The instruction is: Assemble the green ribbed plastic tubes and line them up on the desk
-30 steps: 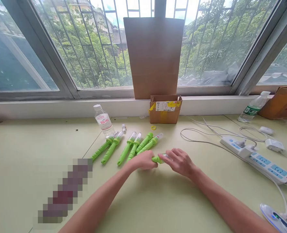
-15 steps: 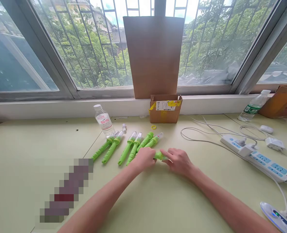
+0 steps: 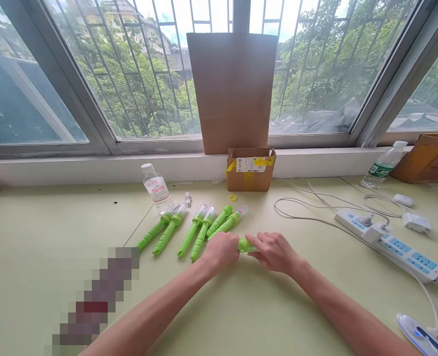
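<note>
Between my two hands, low over the table, is a green tube (image 3: 243,244) with a clear end. My left hand (image 3: 223,248) is wrapped round its green part, and the fingers of my right hand (image 3: 273,251) pinch its clear end. Several more green tubes (image 3: 167,236) lie slanted on the table to the left, most with clear caps. One of them, a green tube without a visible clear cap (image 3: 220,220), lies just behind my left hand. Behind the tubes are a yellow ring (image 3: 233,198) and a small clear piece (image 3: 188,199).
A labelled water bottle (image 3: 156,189) stands behind the tubes. A small cardboard box (image 3: 249,181) is at the back, before an upright cardboard sheet (image 3: 236,94). At right are a power strip (image 3: 393,247), cables, chargers and another bottle (image 3: 382,165).
The view has shifted slightly, so the table and its objects appear a little lower. Both hands keep hold of the green tube, with only a slight change in finger position.
</note>
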